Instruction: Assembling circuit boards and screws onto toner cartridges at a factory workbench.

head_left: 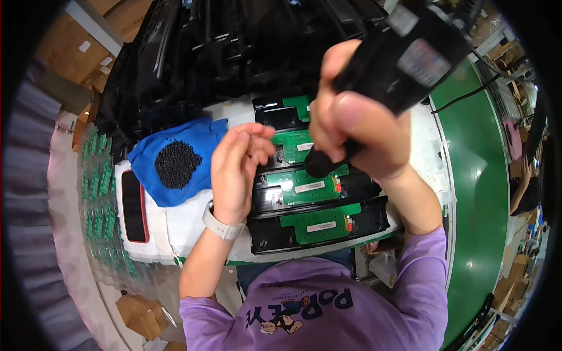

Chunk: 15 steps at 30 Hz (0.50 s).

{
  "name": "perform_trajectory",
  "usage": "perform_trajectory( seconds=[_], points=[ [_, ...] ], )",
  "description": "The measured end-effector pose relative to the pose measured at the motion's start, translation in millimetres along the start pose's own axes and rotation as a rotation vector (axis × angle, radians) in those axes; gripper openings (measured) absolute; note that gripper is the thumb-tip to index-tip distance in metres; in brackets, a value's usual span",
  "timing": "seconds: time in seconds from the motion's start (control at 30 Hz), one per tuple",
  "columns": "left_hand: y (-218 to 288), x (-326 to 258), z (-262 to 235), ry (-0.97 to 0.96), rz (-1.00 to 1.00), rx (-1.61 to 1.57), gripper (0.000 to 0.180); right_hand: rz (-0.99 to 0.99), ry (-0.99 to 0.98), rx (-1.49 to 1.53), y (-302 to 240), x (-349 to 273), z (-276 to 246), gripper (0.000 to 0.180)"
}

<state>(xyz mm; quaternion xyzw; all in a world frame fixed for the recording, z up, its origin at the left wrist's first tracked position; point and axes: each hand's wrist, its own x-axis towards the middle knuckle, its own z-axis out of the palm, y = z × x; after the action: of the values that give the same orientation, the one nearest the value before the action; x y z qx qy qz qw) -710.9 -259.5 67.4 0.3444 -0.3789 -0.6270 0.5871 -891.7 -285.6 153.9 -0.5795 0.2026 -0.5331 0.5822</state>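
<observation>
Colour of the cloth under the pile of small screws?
Blue cloth, clearest in the head view.

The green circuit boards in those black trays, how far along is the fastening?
Done: four green circuit boards sit in stacked black plastic trays. In hand: the right hand grips a black electric screwdriver over them, while the left hand pinches something tiny. Which boards are fastened cannot be told; a pile of small black screws remains.

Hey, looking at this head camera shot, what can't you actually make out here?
Head view only:
- Tip of the black power screwdriver: covered by the right hand.
- Whether the left hand pinches a screw: too small, fingers curl over it.
- Top green circuit boards: partly behind both hands.
- Black grains on the blue cloth: too small to identify.
- Black parts stack: dark and cut by the fisheye rim.
</observation>
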Motion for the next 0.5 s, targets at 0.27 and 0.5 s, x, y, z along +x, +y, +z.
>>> perform_trajectory(
  seconds=[0.27,0.5],
  points=[
    [-9,2,4,0.043,-0.066,0.003,0.023,-0.078,-0.052,-0.068,36,-3,7,0.029],
    [-10,2,1,0.175,-0.087,0.124,0.025,-0.056,-0.045,-0.055,42,-1,8,0.027]
  ],
)
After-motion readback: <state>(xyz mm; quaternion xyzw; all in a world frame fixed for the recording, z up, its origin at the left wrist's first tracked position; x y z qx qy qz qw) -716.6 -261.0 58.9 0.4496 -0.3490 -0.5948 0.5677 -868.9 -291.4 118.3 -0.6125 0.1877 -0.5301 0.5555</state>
